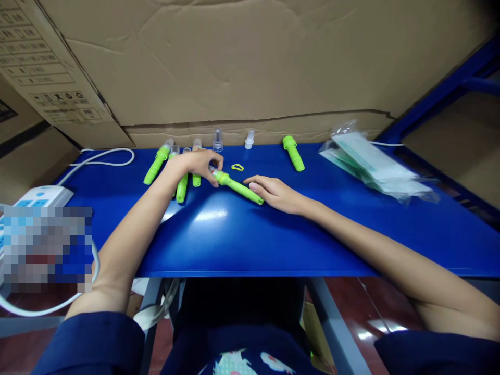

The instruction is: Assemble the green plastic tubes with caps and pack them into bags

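A slim lime-green stick with a clear tip [242, 190] lies slanted over the table between my two hands. At its clear end, the thumb and fingers of my left hand [201, 162] are closed around it. My right hand [278, 194] has thumb and forefinger on the green lower end. Beyond and beside my left hand lie several similar green sticks with clear caps [156, 165], partly covered by that wrist. A small yellow-green loop [237, 167] rests just past the held stick. Two loose caps stand behind it, a clear one [217, 140] and a whitish one [249, 139].
A green stick without a clear cap [294, 153] lies at the back right. Plastic-bagged flat packs [375, 164] are farther right. A white power strip [50, 197] with a cable sits at the left. Cardboard [234, 62] walls the back of the blue table [219, 245].
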Demonstrator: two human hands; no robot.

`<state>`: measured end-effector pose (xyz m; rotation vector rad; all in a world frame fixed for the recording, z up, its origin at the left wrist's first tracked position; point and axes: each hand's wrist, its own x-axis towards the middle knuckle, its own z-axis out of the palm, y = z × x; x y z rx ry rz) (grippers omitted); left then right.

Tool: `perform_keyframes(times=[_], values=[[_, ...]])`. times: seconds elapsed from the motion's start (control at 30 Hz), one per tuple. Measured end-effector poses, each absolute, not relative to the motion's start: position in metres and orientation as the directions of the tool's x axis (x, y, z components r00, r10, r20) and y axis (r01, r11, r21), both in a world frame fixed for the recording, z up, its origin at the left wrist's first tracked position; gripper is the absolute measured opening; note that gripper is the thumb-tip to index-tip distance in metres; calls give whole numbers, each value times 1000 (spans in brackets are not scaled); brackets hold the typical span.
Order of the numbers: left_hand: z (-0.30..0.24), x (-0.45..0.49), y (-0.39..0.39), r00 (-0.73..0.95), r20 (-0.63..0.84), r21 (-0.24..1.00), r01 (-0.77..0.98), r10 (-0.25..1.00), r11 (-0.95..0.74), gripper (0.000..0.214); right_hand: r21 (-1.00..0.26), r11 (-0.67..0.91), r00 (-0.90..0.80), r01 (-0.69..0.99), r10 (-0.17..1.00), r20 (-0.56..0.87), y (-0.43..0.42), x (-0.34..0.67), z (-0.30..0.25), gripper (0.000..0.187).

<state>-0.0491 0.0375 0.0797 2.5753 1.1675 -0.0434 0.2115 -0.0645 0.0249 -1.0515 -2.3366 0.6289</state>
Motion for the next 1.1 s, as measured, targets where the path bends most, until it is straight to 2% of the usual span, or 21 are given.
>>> perform_keyframes(times=[0.07, 0.13, 0.2, 0.3, 0.37, 0.47, 0.53, 0.6, 0.83, 0.97, 1.1], values=[[80, -46, 35, 708, -138, 377, 684, 692, -624, 36, -618, 545, -556, 567, 807, 201, -64, 212, 27, 49], [81, -42, 31, 723, -90, 429, 649, 685, -629, 37, -658, 479, -533, 581, 835, 137, -61, 217, 30, 53], [83, -37, 27, 717, -51, 437, 642, 695, -630, 35, -681, 451, -526, 577, 843, 113, -55, 226, 35, 56], [88, -27, 17, 702, -5, 423, 647, 713, -634, 36, -643, 511, -547, 571, 820, 167, -45, 242, 40, 55], [90, -21, 10, 696, 9, 418, 650, 718, -635, 42, -548, 591, -542, 592, 795, 271, -40, 251, 42, 51], [91, -17, 3, 695, -18, 474, 639, 719, -605, 57, -299, 671, -529, 678, 728, 435, -38, 258, 41, 39], [88, -17, 2, 686, -16, 517, 628, 727, -582, 61, -167, 671, -539, 723, 698, 471, -39, 260, 39, 34], [85, -18, 4, 677, -9, 531, 627, 736, -571, 62, -116, 666, -550, 737, 691, 469, -40, 260, 37, 32], [81, -19, 10, 680, -14, 514, 634, 733, -578, 67, -101, 684, -561, 722, 665, 493, -38, 258, 28, 41], [78, -21, 11, 671, -67, 586, 625, 738, -516, 66, -136, 684, -530, 717, 661, 532, -38, 256, 26, 47], [77, -24, 10, 657, -105, 633, 623, 746, -459, 67, -164, 619, -479, 768, 725, 494, -39, 255, 27, 46]])
